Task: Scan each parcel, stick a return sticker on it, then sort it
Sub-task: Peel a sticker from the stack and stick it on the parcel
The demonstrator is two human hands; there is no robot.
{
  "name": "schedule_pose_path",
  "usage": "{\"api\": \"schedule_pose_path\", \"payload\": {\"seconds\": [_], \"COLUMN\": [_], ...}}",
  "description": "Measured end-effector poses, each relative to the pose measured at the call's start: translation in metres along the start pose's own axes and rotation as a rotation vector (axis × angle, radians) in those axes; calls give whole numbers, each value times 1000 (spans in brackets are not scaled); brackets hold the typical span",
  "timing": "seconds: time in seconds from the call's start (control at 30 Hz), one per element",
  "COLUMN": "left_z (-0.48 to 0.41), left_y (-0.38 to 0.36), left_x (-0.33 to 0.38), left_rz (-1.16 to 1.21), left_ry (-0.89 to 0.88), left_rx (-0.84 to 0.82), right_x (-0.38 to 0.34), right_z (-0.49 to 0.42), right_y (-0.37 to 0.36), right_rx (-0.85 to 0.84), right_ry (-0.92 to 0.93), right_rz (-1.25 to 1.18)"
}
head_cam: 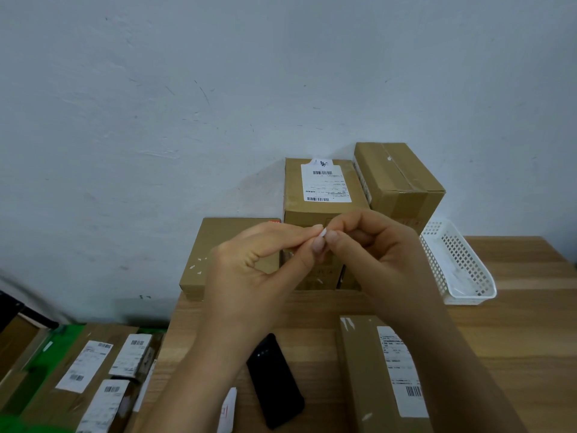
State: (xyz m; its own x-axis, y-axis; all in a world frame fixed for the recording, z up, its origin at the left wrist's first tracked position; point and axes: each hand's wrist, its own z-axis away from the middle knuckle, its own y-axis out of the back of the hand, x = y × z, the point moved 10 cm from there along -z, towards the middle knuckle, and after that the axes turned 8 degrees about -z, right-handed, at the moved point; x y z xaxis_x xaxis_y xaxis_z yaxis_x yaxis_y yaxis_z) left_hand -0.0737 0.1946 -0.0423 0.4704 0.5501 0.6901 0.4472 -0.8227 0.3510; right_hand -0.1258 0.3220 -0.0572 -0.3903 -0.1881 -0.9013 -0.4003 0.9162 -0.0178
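Both hands meet above the wooden table (515, 339) and pinch one small white sticker (322, 234) between their fingertips. My left hand (256, 264) comes in from the left, my right hand (381, 251) from the right. Under my right forearm a long brown parcel (359, 370) with a white barcode label lies on the table. A black handheld scanner (274, 382) lies face up to its left. A sheet with red print (227, 410) shows at the table's near edge, partly behind my left arm.
Three brown boxes stand against the wall: a flat one (212, 245), a tall labelled one (315, 189), a taped one (402, 179). A white perforated basket (459, 264) sits at the right. Several labelled parcels (93, 370) lie on the floor, left of the table.
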Motion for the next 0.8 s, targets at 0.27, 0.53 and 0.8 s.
{"api": "schedule_pose_path", "payload": {"seconds": [0.27,0.53,0.8], "left_z": [2,5,4], "left_y": [-3,-3,1], "left_x": [-7,-15,-11], "left_rz": [46,118,28], "left_ry": [43,134,71], "left_rx": [-16,-31,-20], "right_x": [-2,-4,-6], "right_z": [3,5,6], "right_y": [0,-3,-5], "right_rx": [24,4,40], "right_ry": [18,33,61], "right_rz": [30,156,207]}}
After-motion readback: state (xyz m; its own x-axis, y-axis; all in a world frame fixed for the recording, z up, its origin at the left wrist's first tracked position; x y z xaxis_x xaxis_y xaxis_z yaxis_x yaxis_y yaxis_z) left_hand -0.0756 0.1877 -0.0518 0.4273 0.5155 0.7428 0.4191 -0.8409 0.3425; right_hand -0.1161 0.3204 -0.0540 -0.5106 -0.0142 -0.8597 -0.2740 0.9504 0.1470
